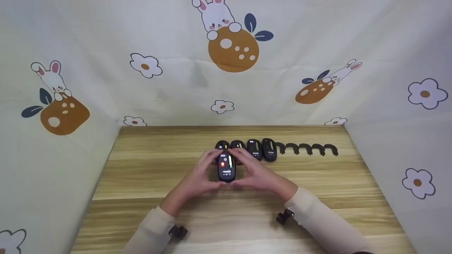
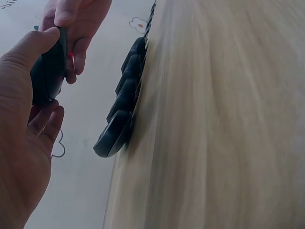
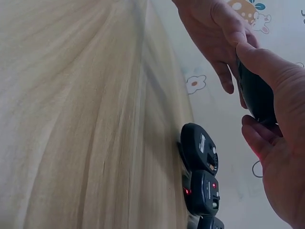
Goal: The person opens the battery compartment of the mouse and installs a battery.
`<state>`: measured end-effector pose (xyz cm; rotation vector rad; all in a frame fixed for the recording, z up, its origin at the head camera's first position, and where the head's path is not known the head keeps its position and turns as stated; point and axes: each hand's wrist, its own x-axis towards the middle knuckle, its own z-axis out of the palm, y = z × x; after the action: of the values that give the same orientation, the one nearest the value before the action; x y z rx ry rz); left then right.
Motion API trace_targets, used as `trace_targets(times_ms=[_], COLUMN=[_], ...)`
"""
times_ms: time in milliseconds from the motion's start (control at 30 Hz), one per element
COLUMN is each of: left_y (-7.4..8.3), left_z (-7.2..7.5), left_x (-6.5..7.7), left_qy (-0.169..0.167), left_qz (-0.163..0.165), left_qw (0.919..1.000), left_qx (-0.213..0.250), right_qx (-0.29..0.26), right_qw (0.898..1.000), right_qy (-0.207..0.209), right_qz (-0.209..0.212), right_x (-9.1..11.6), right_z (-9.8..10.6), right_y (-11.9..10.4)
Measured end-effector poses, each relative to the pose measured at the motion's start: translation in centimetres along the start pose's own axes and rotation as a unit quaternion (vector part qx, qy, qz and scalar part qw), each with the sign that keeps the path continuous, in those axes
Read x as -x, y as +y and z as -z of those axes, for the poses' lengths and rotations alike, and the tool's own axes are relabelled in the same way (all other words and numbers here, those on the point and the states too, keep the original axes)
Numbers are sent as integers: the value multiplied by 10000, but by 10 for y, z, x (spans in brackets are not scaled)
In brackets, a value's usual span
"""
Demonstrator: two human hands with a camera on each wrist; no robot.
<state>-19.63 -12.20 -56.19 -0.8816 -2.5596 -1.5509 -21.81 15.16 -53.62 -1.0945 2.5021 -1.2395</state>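
Note:
A black computer mouse [image 1: 227,173] is held up off the table between both hands, its underside facing the head camera with a red light glowing. The left hand [image 1: 193,179] grips its left side, thumb at the near end and fingers at the far end. Opposite, the right hand [image 1: 260,176] grips it the same way. In the left wrist view the mouse [image 2: 50,71] shows its dark, smooth side between thumb and fingers. The right wrist view shows the mouse [image 3: 256,95] partly covered by the right thumb.
Beyond the hands, several more black mice [image 1: 254,149] lie in a row, undersides up, two partly hidden by the fingers. Several dark curved pieces [image 1: 305,149] continue the row rightward. A printed cloth [image 1: 176,95] walls the wooden table [image 1: 148,169] at back and sides.

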Motion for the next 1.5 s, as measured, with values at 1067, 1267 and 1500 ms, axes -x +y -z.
trace_targets(times_ms=[1067, 1267, 1500], left_y=[-30, -36, -45], left_z=[48, 54, 58], left_x=[-3, -3, -6], left_qy=[249, 251, 220], left_qz=[875, 1001, 1015], left_qw=[9941, 9938, 9942], left_qx=[-587, -418, -295], right_qx=[503, 584, 792], right_qw=[9986, 9981, 9968], right_qy=[148, 52, 54], right_qz=[-93, -166, -62], right_x=[-69, -81, -93], right_z=[-25, -30, -35], right_y=[16, 19, 23])
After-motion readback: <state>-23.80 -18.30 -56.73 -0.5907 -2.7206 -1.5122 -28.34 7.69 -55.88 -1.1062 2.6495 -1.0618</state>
